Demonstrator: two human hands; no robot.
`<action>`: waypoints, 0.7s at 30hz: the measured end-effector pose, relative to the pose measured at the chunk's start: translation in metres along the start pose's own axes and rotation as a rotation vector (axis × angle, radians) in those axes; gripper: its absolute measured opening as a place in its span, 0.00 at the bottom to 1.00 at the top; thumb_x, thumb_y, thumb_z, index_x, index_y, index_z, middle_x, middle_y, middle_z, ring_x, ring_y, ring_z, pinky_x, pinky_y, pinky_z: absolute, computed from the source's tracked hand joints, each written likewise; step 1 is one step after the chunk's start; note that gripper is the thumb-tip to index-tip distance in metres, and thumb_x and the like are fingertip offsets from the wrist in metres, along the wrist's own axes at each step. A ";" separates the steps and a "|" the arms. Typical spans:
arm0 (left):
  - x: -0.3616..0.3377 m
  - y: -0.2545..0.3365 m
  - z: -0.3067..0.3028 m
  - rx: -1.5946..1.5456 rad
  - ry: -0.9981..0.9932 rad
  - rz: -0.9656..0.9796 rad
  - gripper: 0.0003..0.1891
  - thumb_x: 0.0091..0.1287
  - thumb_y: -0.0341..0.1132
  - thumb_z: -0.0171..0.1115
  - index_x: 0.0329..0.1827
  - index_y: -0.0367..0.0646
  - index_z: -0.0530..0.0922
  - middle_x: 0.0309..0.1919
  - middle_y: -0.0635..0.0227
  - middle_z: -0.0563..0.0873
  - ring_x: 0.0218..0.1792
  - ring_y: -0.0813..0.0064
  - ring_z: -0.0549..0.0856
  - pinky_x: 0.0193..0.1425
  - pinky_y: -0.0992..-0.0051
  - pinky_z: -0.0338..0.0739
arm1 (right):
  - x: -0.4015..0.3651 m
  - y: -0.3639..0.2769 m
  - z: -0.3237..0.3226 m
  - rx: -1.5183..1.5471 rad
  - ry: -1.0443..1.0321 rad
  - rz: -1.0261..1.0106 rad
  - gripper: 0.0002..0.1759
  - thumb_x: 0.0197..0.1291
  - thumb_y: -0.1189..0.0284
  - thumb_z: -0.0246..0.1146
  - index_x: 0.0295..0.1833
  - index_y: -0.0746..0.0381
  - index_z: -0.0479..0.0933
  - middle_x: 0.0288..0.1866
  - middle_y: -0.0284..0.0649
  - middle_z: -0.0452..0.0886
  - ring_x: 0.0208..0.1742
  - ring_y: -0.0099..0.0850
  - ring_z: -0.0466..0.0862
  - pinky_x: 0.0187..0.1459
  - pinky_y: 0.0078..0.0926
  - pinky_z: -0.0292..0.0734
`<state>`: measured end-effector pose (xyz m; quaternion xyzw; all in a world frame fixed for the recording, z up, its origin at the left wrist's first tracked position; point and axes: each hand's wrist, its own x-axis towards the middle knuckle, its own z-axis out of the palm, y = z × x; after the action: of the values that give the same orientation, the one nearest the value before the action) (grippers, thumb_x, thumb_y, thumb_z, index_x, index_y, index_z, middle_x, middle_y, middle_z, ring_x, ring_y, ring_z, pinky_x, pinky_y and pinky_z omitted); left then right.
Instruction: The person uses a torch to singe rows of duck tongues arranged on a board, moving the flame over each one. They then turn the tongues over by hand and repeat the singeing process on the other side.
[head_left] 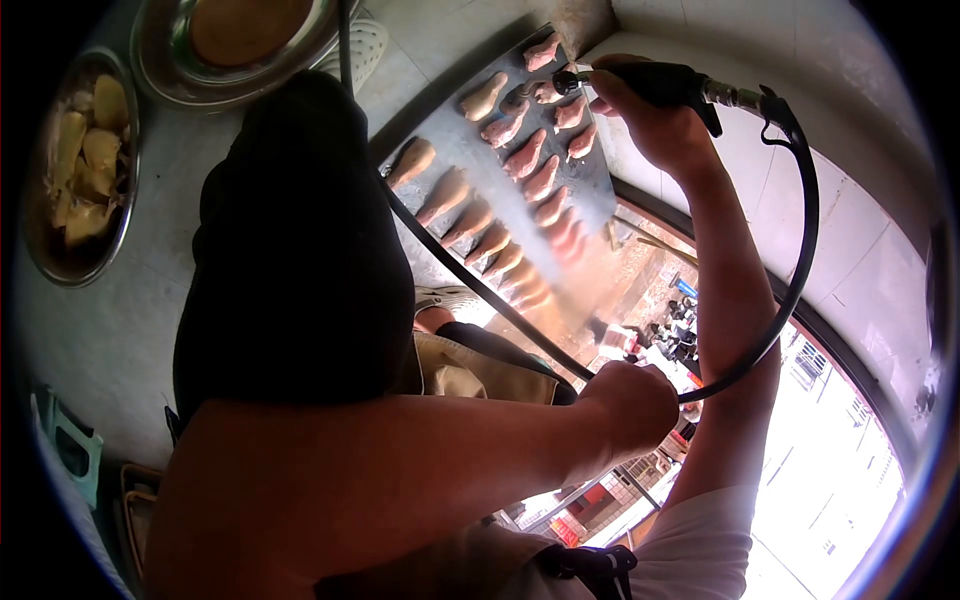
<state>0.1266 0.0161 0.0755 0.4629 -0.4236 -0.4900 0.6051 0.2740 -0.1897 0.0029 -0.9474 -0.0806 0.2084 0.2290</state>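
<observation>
right hand [657,125]: fingers wrapped round black hose gun [655,82], long axis running sideways in view, nozzle [566,82] left of them | left hand [632,405]: fist clamped on rubber hose [803,200], below those fingers | poultry legs [525,155] on metal tray [592,190]: below-left of right fingers, the nearer ones

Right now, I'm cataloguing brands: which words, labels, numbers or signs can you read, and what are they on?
No text can be read anywhere.
Black hose-fed gun in the right hand: no legible marking.
Black hose in the left hand: no legible lettering.
Red-and-white item in the background: any print is too small and blurred to read.
</observation>
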 end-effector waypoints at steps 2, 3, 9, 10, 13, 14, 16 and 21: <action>-0.001 0.000 0.000 0.014 -0.007 -0.004 0.11 0.68 0.31 0.53 0.38 0.32 0.82 0.32 0.48 0.84 0.32 0.52 0.88 0.36 0.58 0.83 | -0.001 0.009 0.003 -0.123 -0.008 -0.129 0.13 0.74 0.71 0.58 0.60 0.59 0.79 0.41 0.44 0.87 0.37 0.31 0.89 0.35 0.26 0.89; 0.000 0.000 0.001 0.029 -0.010 -0.009 0.11 0.68 0.31 0.53 0.38 0.32 0.81 0.32 0.48 0.84 0.32 0.51 0.88 0.36 0.58 0.83 | -0.001 0.010 0.004 -0.173 -0.011 -0.176 0.13 0.75 0.72 0.57 0.61 0.57 0.78 0.41 0.44 0.87 0.36 0.31 0.90 0.33 0.26 0.89; -0.003 0.001 -0.003 0.025 0.006 -0.010 0.11 0.67 0.31 0.54 0.37 0.31 0.81 0.32 0.47 0.83 0.32 0.51 0.88 0.35 0.57 0.83 | 0.000 0.003 0.002 -0.086 0.000 -0.130 0.13 0.76 0.70 0.56 0.61 0.58 0.78 0.37 0.41 0.87 0.33 0.30 0.89 0.31 0.25 0.88; -0.003 0.002 -0.005 0.013 0.008 -0.014 0.11 0.67 0.31 0.54 0.37 0.31 0.81 0.32 0.47 0.83 0.32 0.51 0.88 0.35 0.57 0.83 | 0.000 0.003 0.002 -0.071 -0.017 -0.048 0.13 0.76 0.69 0.56 0.60 0.58 0.78 0.36 0.41 0.87 0.33 0.30 0.89 0.30 0.25 0.87; 0.002 -0.001 0.002 0.016 -0.021 -0.056 0.10 0.67 0.30 0.54 0.37 0.31 0.81 0.32 0.47 0.84 0.32 0.51 0.88 0.36 0.57 0.83 | -0.002 0.004 -0.001 -0.009 -0.032 0.093 0.15 0.73 0.66 0.61 0.57 0.65 0.80 0.39 0.41 0.88 0.39 0.28 0.89 0.41 0.25 0.85; 0.004 -0.001 0.004 0.018 -0.027 -0.069 0.10 0.67 0.30 0.54 0.37 0.31 0.81 0.33 0.47 0.84 0.32 0.52 0.88 0.36 0.57 0.83 | -0.001 0.000 -0.002 0.026 -0.031 0.146 0.16 0.72 0.66 0.62 0.56 0.66 0.81 0.40 0.40 0.88 0.40 0.28 0.89 0.43 0.25 0.85; 0.006 -0.002 0.007 0.029 -0.043 -0.078 0.10 0.66 0.30 0.54 0.37 0.32 0.81 0.33 0.48 0.84 0.32 0.52 0.88 0.36 0.57 0.83 | 0.001 -0.011 -0.003 0.110 -0.024 0.276 0.17 0.71 0.65 0.64 0.55 0.68 0.81 0.41 0.40 0.88 0.42 0.28 0.89 0.46 0.25 0.85; 0.006 0.003 -0.003 0.075 -0.096 -0.059 0.10 0.66 0.30 0.54 0.38 0.33 0.82 0.33 0.48 0.84 0.33 0.52 0.88 0.37 0.58 0.83 | -0.005 0.008 -0.002 -0.006 -0.046 0.156 0.17 0.70 0.65 0.64 0.55 0.68 0.81 0.41 0.40 0.88 0.42 0.28 0.89 0.46 0.25 0.84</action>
<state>0.1308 0.0111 0.0786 0.4738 -0.4564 -0.5129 0.5515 0.2712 -0.1987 0.0023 -0.9465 -0.0125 0.2470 0.2071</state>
